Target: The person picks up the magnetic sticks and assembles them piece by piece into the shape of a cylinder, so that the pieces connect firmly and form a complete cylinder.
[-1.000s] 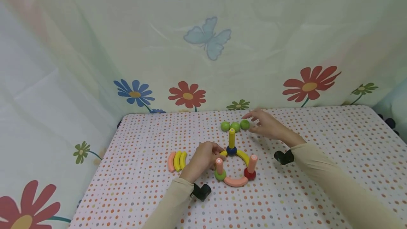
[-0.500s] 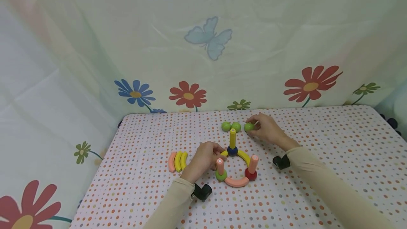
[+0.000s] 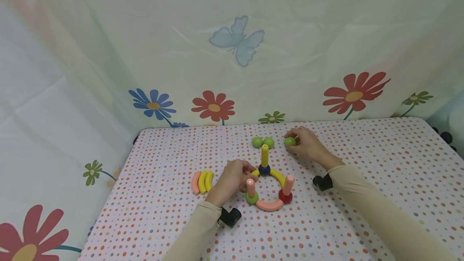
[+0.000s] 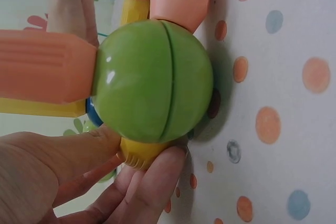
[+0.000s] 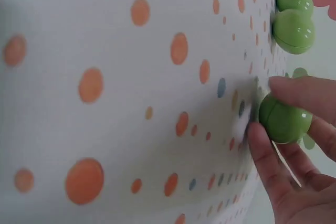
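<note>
A ring of curved rods and balls lies on the table, its green ball (image 4: 152, 82), blue ball (image 3: 264, 170) and red ball (image 3: 285, 197) each bearing an upright rod. The rod on blue is yellow (image 3: 265, 155); the other two are pink. At the ring's left side my left hand (image 3: 233, 175) pinches a curved yellow rod (image 4: 140, 153) between thumb and fingers, close beside the green ball. Farther back, my right hand (image 3: 307, 144) holds a loose green ball (image 5: 283, 121) between thumb and fingertips, at or just above the cloth; contact is unclear.
Two more green balls (image 5: 294, 31) sit touching left of my right hand. Left of my left hand lie a curved pink rod (image 3: 196, 183) and two curved yellow rods (image 3: 203, 182), side by side. A flowered curtain (image 3: 174, 51) hangs behind the dotted tablecloth (image 3: 163, 220).
My right hand has taken hold of the rightmost green ball and moved it right, away from the other two. My left hand stays at the ring.
</note>
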The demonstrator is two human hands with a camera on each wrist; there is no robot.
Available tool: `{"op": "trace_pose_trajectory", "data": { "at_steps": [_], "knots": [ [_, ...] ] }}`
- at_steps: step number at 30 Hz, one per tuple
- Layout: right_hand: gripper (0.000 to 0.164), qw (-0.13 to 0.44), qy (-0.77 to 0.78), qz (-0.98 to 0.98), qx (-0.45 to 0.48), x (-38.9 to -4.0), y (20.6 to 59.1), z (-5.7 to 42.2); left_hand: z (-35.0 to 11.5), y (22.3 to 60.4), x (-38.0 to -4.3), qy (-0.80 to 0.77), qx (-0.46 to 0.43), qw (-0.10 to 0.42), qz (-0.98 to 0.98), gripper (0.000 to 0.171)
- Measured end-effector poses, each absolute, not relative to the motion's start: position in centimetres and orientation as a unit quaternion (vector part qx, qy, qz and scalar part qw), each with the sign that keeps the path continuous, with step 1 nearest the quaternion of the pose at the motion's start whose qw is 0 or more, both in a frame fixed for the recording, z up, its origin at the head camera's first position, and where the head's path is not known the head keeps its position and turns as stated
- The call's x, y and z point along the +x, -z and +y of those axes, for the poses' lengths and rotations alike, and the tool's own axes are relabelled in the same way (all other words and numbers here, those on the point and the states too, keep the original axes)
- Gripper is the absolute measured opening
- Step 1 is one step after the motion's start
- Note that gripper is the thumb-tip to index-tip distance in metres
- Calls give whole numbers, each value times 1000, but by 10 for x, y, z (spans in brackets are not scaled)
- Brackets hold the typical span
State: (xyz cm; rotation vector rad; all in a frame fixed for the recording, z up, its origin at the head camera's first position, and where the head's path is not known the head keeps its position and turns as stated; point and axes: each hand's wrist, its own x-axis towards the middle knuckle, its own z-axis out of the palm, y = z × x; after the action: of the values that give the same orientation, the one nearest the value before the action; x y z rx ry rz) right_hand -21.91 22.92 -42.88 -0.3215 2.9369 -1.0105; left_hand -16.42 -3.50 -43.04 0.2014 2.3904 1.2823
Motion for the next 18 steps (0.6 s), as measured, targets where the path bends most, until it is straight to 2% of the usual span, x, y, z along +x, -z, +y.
{"op": "trace_pose_trajectory", "data": {
  "at_steps": [5,11,18],
  "knots": [
    [35,-9,359,925,-123,-213,408,230,-34,430,-165,-453,76,206,864,21],
    [37,-27,413,896,-161,-200,361,220,-34,428,-165,-452,72,210,864,22],
    [34,-6,397,869,-297,-187,318,200,-34,428,-165,-456,81,209,861,21]
  ]
}}
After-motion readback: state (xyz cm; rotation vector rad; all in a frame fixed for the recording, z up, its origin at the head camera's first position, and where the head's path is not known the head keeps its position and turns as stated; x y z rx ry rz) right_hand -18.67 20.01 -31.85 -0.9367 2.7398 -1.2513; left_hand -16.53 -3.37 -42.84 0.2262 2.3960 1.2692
